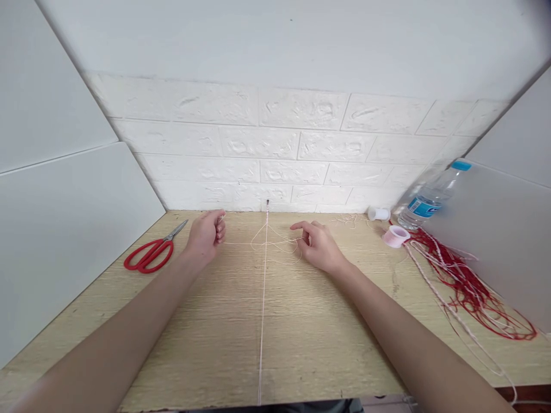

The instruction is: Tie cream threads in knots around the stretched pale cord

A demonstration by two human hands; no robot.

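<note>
white brick wall [275,143] behind wooden table [215,344]

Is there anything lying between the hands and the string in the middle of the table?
Nothing visible. The left hand and right hand sit on either side of the taut pale string, with only bare wooden table and the string's own thin loops between. The red scissors lie off to the left.

Pale pink cord [262,310] stretched taut and straight from a pin at the far wall to the near table edge, thin whitish thread [275,244] looped loosely across it at the far end, one end pinched at left.
</note>
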